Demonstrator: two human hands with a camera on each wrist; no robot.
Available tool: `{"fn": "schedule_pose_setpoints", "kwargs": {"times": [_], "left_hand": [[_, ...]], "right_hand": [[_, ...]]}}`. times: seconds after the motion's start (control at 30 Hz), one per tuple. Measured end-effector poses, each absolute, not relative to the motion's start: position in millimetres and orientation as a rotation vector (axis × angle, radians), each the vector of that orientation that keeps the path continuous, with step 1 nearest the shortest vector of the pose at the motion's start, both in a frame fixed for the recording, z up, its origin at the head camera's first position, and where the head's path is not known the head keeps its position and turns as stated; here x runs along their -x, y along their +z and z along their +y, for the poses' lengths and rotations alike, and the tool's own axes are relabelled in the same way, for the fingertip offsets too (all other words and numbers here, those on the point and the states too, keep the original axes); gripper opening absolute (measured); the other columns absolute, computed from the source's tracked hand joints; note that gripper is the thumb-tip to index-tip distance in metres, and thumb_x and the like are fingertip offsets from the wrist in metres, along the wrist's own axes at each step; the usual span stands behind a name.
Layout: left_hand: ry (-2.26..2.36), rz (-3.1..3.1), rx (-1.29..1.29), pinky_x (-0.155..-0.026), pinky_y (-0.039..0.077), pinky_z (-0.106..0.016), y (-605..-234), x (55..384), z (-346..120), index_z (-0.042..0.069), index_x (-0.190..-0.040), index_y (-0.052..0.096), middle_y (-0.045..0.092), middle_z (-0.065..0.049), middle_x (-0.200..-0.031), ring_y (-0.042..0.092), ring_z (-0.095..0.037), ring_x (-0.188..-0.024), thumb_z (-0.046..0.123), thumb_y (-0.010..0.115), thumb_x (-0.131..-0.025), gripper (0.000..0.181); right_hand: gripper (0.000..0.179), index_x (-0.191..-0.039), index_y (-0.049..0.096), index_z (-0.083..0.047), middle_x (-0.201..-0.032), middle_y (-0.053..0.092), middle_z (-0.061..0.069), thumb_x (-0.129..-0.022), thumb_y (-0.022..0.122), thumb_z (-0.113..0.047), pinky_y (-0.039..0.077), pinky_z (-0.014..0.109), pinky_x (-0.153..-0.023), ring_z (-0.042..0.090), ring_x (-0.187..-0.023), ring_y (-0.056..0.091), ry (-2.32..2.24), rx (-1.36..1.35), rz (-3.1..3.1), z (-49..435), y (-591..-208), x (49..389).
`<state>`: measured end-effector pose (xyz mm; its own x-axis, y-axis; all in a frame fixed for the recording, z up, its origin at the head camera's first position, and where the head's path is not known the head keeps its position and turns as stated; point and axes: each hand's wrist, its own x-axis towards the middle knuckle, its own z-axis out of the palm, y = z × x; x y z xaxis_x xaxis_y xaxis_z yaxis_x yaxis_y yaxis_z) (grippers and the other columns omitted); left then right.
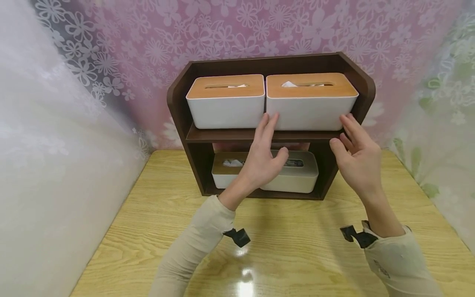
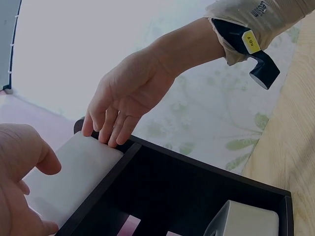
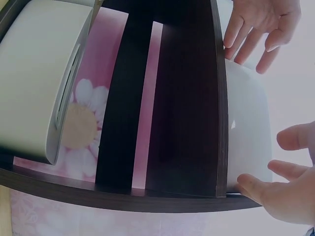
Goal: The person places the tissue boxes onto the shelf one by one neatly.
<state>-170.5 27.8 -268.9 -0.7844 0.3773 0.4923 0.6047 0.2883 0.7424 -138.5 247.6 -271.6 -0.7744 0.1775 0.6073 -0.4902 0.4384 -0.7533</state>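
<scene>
A white tissue box with a wood-toned lid (image 1: 315,117) stands on the upper right of a dark brown two-tier shelf (image 1: 179,99). My left hand (image 1: 261,161) is at its left end, the extended fingers by the front lower corner. At the opposite end is my right hand (image 1: 361,161), its fingertips at the right corner and its thumb apart below. In the right wrist view, both the left hand (image 3: 268,24) and right hand (image 3: 290,189) flank the white box (image 3: 248,123) with spread fingers. Neither hand is curled round it.
Beside it sits a similar wood-lidded box (image 1: 228,113). Below are another wood-lidded box (image 1: 222,180), partly hidden by my left arm, and a cream box (image 1: 293,183). The shelf stands on a wood-grain table (image 1: 148,247) against a pink floral backdrop (image 1: 222,33).
</scene>
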Motion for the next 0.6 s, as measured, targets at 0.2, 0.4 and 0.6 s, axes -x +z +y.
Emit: {"fn": "schedule_pose_setpoints", "kwargs": {"times": [0.2, 0.4, 0.6], "left_hand": [[-1.479, -2.393, 0.929, -0.102, 0.036, -0.040, -264.9, 175.7, 26.6, 0.016, -0.161, 0.014, -0.003, -0.007, -0.167, 0.007, -0.017, -0.152, 0.013, 0.050, -0.095, 0.075], [-1.465, -2.427, 0.928, -0.110, 0.034, -0.041, -262.1, 178.5, 26.1, 0.017, -0.161, 0.013, -0.003, -0.007, -0.167, 0.007, -0.018, -0.152, 0.013, 0.050, -0.095, 0.075], [-1.454, -2.445, 0.930, -0.111, 0.034, -0.041, -260.6, 178.7, 25.3, 0.018, -0.161, 0.013, -0.003, -0.007, -0.167, 0.008, -0.019, -0.152, 0.014, 0.050, -0.096, 0.075]], "right_hand": [[0.050, -0.144, 0.052, -0.008, -0.153, 0.043, 0.010, -0.095, 0.059, -0.005, 0.043, 0.024, -0.105, 0.020, -0.137, 0.046, 1.346, -0.250, -2.099, 248.0, -268.8, 143.3], [0.051, -0.145, 0.051, -0.008, -0.155, 0.041, 0.010, -0.095, 0.058, -0.006, 0.041, 0.026, -0.106, 0.023, -0.139, 0.044, 1.352, -0.249, -2.113, 248.8, -268.3, 147.3], [0.052, -0.147, 0.048, -0.007, -0.157, 0.037, 0.011, -0.095, 0.057, -0.005, 0.039, 0.027, -0.109, 0.025, -0.141, 0.040, 1.379, -0.280, -2.116, 250.7, -269.1, 147.7]]}}
